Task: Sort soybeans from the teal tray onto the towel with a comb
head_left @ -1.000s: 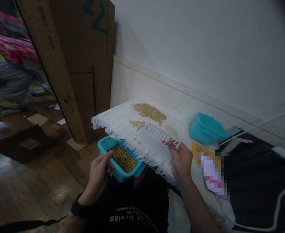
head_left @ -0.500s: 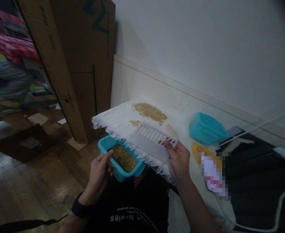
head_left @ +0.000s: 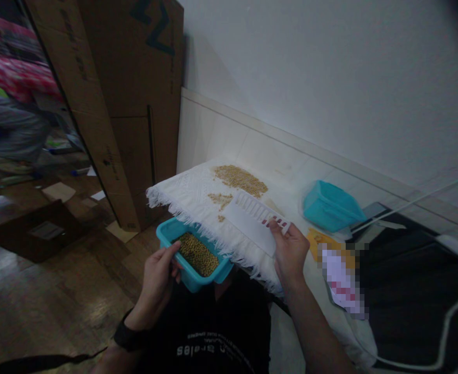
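My left hand (head_left: 163,270) grips the near left rim of a turquoise plastic bin (head_left: 193,284), thumb over the edge. Yellowish-green beans (head_left: 197,254) lie inside it, and the bin sits just below the fringed edge of a white cloth (head_left: 182,192). In my right hand (head_left: 291,249) is a flat white plastic panel with a row of slots (head_left: 252,228), pinched at its right end and held low over the cloth. Beyond the panel, pale beans (head_left: 241,179) are spread on the cloth, with a smaller scatter (head_left: 221,200) at its left end.
A second turquoise bin (head_left: 332,205) stands to the right, beside an orange packet (head_left: 316,241) and a black surface (head_left: 416,280) crossed by a white cable (head_left: 445,332). A tall cardboard box (head_left: 135,78) rises at the left. Behind it, a person in a red checked top (head_left: 22,75) bends.
The slotted panel in my right hand has moved right and slightly away from me, uncovering more small beans on the cloth. My left hand and the bin have stayed in place.
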`<state>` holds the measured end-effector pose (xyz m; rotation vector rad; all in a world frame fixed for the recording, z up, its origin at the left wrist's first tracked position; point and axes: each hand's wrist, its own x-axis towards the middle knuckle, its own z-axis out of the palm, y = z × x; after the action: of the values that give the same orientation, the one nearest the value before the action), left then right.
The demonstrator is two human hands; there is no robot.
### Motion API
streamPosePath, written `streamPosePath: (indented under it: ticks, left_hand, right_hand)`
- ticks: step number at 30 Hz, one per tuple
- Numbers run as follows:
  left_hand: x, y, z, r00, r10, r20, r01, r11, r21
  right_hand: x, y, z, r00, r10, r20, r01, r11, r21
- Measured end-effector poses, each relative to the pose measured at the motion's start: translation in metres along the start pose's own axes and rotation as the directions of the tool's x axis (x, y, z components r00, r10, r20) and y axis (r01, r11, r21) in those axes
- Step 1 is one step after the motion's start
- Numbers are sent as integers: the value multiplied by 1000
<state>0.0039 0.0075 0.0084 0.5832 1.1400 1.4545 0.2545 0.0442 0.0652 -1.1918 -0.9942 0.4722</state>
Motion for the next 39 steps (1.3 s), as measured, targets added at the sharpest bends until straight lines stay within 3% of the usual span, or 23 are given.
streamPosePath:
  ticks: [4, 11, 25, 35, 39]
  left_hand:
    - [-1, 2, 1, 1000, -6, -7, 6, 1000, 0]
    - [3, 1, 0, 1000, -23, -2, 23, 1000, -6]
    - [3, 2, 0, 1000, 12, -14, -12, 1000, 5]
    - [2, 3, 0, 1000, 12, 1, -12, 1000, 4]
    - [2, 3, 0, 1000, 12, -3, -12, 1000, 13]
  right_hand:
    - [-2, -1, -3, 1000, -27, -13, 26, 1000, -15]
    - [-11, -3, -9, 999, 31, -11, -31, 999, 18]
    - [-12, 1, 1, 998, 25, 61, -23, 999, -37]
    - [-16, -6, 3, 992, 88, 87, -92, 995, 48]
    - [-14, -11, 3, 998, 40, 43, -43, 996, 78]
